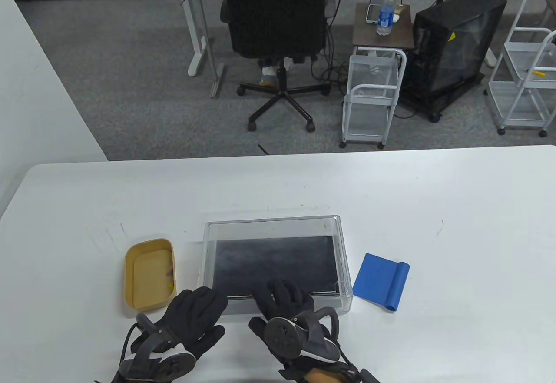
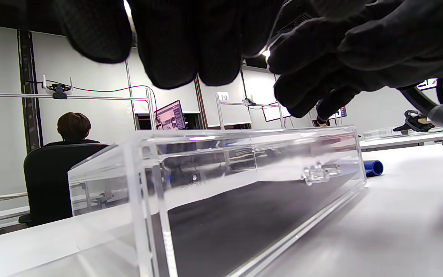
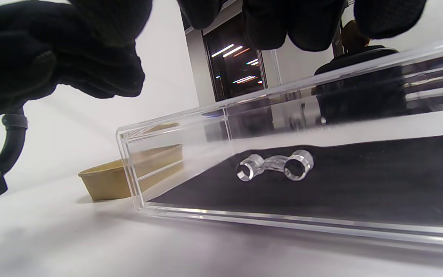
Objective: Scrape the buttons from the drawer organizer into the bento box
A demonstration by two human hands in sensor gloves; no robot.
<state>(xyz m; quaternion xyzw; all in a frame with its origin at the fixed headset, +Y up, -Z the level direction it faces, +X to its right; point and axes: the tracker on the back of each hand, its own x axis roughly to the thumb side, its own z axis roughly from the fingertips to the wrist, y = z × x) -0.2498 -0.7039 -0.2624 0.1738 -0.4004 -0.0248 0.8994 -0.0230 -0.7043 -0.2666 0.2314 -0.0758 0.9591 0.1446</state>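
— So, where do your hands sit right now?

— Both of mine are low in the middle of the table view, at the near wall of the clear acrylic drawer organizer with the black liner (image 1: pixel 274 261). My left hand (image 1: pixel 193 313) hangs over its near left corner with the fingers loosely curled and holding nothing. My right hand (image 1: pixel 284 302) is just beside it, fingertips over the near rim, also holding nothing. Whether either glove touches the acrylic, I cannot tell; both wrist views show fingertips hovering above the rim.

— And the bento box?

— The tan, rounded rectangular bento box (image 1: pixel 150 273) lies at the lower left, just beside the organizer's left wall. A few small yellow and reddish bits lie along its right inner edge; they are too small for me to name. In the right wrist view it shows through the clear corner of the organizer.

— Any buttons in the organizer?

— None I can make out on the black liner. The small clear handle (image 3: pixel 276 168) shows on the front wall.

— Anything else on the table?

— A blue flat scraper with a rolled edge (image 1: pixel 382 281) lies at the lower right, apart from the organizer.

— Any writing?

— A white tag reading "70" (image 2: pixel 223 96) in the upper middle of the left wrist view. The blue-labelled water bottle (image 1: pixel 385 11) at the upper right of the table view is too small to read.
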